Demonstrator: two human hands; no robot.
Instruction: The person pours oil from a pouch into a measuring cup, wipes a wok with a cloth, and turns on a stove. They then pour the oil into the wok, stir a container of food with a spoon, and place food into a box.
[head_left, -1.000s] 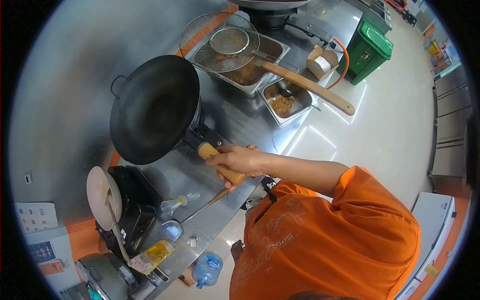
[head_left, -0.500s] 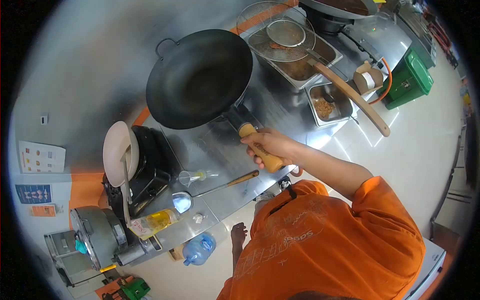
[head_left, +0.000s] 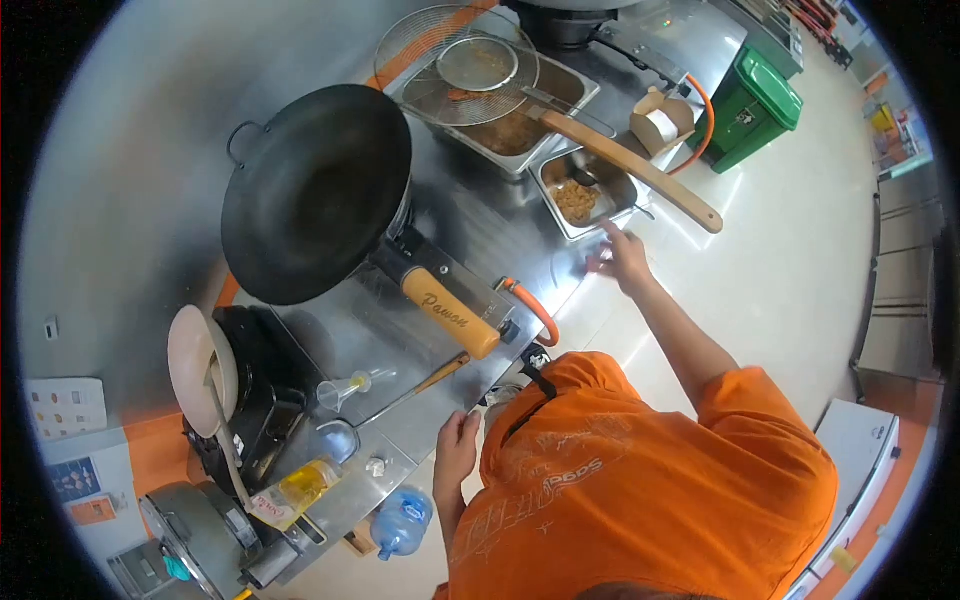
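Observation:
A dark wok (head_left: 320, 195) rests on a burner, its wooden handle (head_left: 450, 312) pointing at my body, with no hand on it. My right hand (head_left: 622, 262) hangs in the air with its fingers apart, holding nothing. It is just beside the near edge of a small metal pan (head_left: 592, 222), which holds brown bits (head_left: 575, 200) and a dark spoon. My left hand (head_left: 457, 450) is at the counter's front edge in front of my body, fingers loosely extended and nothing seen in them. Closest to it are a wooden-handled ladle (head_left: 415, 388) and a clear funnel (head_left: 340, 390).
A wire strainer (head_left: 410, 75) with a long wooden handle lies over a larger metal pan (head_left: 560, 85). An open cardboard box (head_left: 662, 122) and green bin (head_left: 750, 110) stand right. Left are a pale pan (head_left: 195, 370), an oil bottle (head_left: 290, 495) and a water jug (head_left: 402, 525).
My right hand has let go of the wok's handle and moved right to the small metal pan. My left hand has come up to the counter edge. The view has shifted.

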